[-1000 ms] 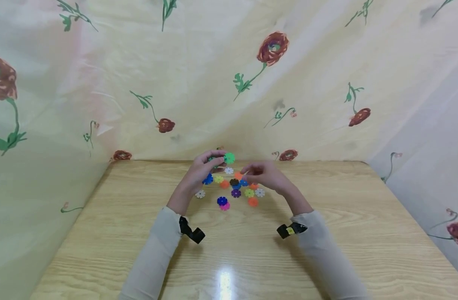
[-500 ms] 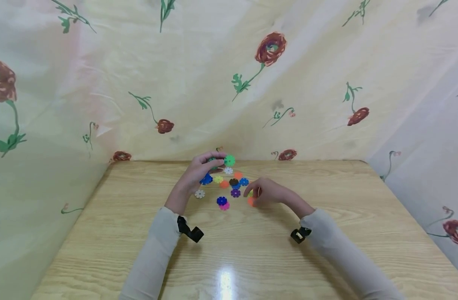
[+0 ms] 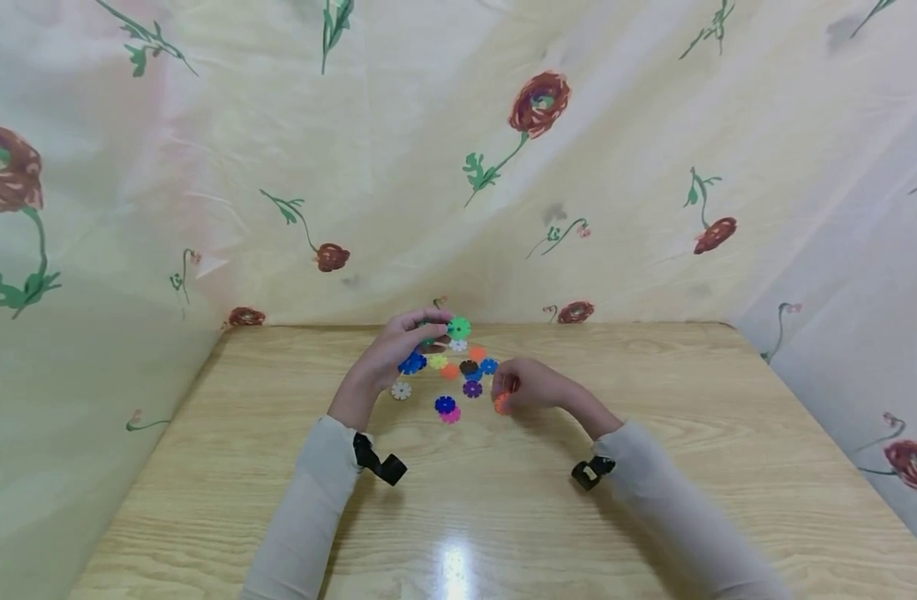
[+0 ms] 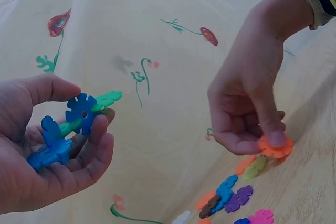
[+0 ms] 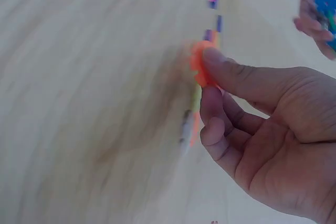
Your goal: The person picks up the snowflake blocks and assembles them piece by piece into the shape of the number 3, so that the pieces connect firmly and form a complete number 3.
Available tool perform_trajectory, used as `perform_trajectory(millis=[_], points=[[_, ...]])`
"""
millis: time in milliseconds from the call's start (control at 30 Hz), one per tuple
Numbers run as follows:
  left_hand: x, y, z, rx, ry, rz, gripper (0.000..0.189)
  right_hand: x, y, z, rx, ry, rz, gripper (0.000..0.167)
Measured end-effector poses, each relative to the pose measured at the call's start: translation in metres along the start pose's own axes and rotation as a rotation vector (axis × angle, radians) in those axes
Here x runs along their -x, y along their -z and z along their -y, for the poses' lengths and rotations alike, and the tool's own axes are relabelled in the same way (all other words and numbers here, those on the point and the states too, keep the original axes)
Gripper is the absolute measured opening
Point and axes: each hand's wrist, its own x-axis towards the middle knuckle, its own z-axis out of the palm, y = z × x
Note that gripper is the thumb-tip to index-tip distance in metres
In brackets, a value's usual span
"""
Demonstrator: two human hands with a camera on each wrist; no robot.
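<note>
My left hand holds a small assembly of notched flower-shaped plastic discs joined together. In the left wrist view it shows a blue disc near the thumb, a green disc sticking out and more blue ones against the palm. Lower and to the right, my right hand pinches an orange flower disc between thumb and fingers, close to the tabletop. In the right wrist view the thumb presses on the face of this orange disc. The right hand hides some discs behind it in the head view.
Several loose discs lie on the wooden table between the hands, among them purple, brown, pink, dark blue and white. A flowered cloth hangs behind the table and along both sides.
My right hand has come down from over the back of the pile toward its near right side and now pinches an orange disc. The left hand has stayed nearly still with its assembly.
</note>
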Motion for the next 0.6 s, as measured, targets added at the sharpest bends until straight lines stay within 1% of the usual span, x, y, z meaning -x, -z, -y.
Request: perform_trajectory(millis=[67,133,233,367,433,600], points=[[0.001,0.000,0.000,0.002,0.001,-0.003,0.033,-0.002,0.003,0.002,-0.049,-0.013,-0.041,0.008],[0.002,0.000,0.000,0.004,-0.002,-0.005,0.034,-0.003,0.007,0.004,-0.111,-0.010,-0.103,0.007],[0.002,-0.001,0.001,0.026,-0.004,-0.005,0.035,-0.004,0.015,0.010,-0.217,-0.001,-0.204,0.011],[0.002,-0.004,0.001,0.059,-0.008,-0.007,0.035,-0.005,0.024,0.022,-0.323,0.028,-0.318,0.017],[0.002,-0.006,0.001,0.068,-0.010,-0.015,0.034,-0.006,0.026,0.028,-0.371,0.047,-0.366,0.018],[0.000,-0.009,0.002,0.081,-0.003,-0.033,0.032,-0.008,0.026,0.039,-0.449,0.096,-0.468,0.018]])
